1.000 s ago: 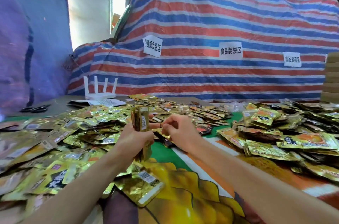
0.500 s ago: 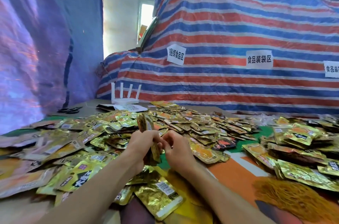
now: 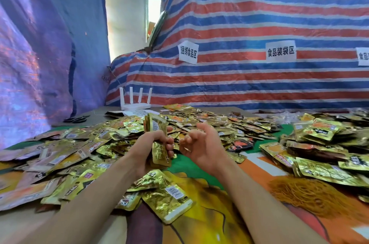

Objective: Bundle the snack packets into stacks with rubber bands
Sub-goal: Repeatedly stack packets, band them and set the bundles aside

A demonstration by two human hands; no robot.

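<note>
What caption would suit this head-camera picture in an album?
Left hand grips an upright stack of gold snack packets while the right hand hovers beside it amid loose packets.

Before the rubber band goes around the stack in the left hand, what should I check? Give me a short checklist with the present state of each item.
1. Left hand grips the stack of packets: ok.
2. Stack held upright: ok.
3. Right hand beside the stack, apart from it: ok.
4. Rubber band ready in the right hand: cannot tell.
5. Band around the stack: not ok, none visible.
6. Pile of rubber bands beside the right forearm: ok.
</note>
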